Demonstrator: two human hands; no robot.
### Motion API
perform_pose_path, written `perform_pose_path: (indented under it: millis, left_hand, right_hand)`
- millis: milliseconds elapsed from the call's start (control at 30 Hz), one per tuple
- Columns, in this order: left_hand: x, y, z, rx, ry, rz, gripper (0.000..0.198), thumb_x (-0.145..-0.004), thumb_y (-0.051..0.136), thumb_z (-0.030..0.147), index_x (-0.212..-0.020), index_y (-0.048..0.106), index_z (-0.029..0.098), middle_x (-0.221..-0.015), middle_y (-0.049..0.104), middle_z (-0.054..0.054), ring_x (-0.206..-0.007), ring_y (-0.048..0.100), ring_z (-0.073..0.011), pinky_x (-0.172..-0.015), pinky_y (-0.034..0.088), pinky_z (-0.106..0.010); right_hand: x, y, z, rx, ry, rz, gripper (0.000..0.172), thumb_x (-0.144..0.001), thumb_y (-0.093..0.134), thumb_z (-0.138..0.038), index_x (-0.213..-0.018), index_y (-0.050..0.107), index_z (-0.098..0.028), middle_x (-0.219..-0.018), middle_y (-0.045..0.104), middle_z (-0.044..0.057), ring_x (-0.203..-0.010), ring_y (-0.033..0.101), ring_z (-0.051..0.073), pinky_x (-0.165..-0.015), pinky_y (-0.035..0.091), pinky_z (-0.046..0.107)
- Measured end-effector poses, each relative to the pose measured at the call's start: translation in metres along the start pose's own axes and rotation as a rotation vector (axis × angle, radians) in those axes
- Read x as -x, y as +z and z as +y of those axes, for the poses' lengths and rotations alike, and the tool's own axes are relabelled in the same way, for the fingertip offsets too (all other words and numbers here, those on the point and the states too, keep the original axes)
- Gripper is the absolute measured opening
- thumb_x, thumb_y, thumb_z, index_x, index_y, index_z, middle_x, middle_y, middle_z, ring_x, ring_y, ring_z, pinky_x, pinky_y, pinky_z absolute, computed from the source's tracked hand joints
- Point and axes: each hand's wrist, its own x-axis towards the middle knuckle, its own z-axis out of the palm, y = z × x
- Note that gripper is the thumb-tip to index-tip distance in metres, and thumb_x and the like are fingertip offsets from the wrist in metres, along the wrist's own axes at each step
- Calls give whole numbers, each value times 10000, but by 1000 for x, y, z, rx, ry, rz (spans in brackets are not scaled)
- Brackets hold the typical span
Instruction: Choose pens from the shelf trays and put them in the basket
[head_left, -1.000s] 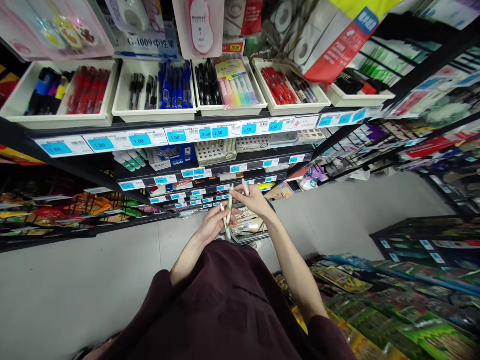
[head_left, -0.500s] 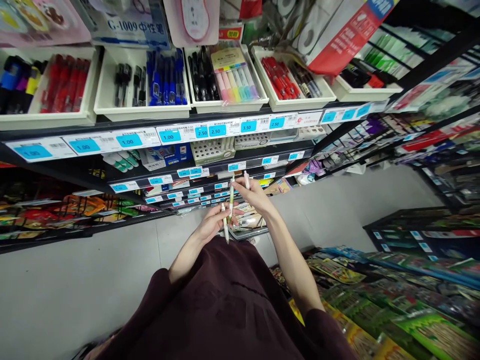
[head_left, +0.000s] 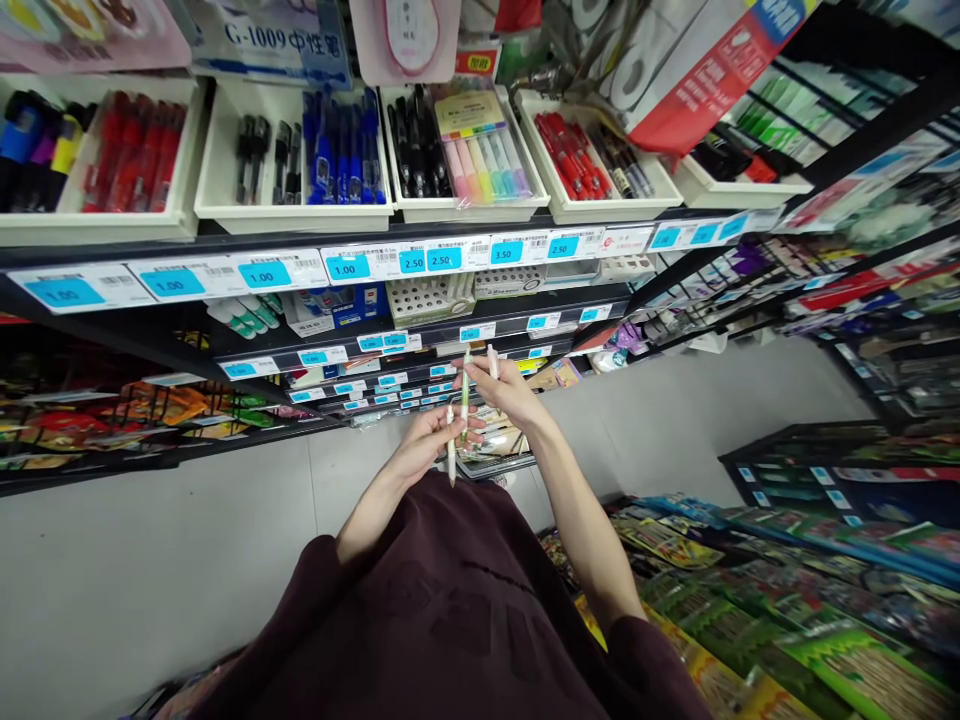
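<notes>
Head view | left hand (head_left: 420, 452) clamped on white pen (head_left: 451, 452) and green pen (head_left: 464, 400), fanned apart | right hand (head_left: 510, 393) at 2 o'clock pinching pink pen (head_left: 493, 361) upright | shelf (head_left: 420, 345) at 12.

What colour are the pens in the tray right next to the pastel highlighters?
The pens are black, lying in the white tray; the head view shows them.

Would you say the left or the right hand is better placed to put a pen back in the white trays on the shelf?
Probably the right. The right hand is higher and nearer the white trays, pinching one pen. The left hand sits lower, holding two pens.
</notes>
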Motion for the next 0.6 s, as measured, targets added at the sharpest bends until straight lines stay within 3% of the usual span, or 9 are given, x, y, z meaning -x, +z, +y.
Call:
perform_pose_path:
  millis: [267,600]
  left_hand:
    - [5,1,-3,-9,-3,8,381,-809,734,377,-1085,665,124,-1076,721,-143,-865,713,-230,-751,547,-316]
    - [5,2,-6,-13,3,-3,397,-803,739,381,-1093,667,120,-1079,722,-144,-862,711,-233,-774,541,-335]
  right_hand:
    - [3,3,5,-37,-11,-30,389,-838,641,-507,-1030,705,-175,-839,692,42,-423,229,41,-390,151,235]
    - [9,3,0,-176,7,-89,468,-834,674,-449,-1214,630,-179,-878,717,51,-426,188,38,-390,106,238]
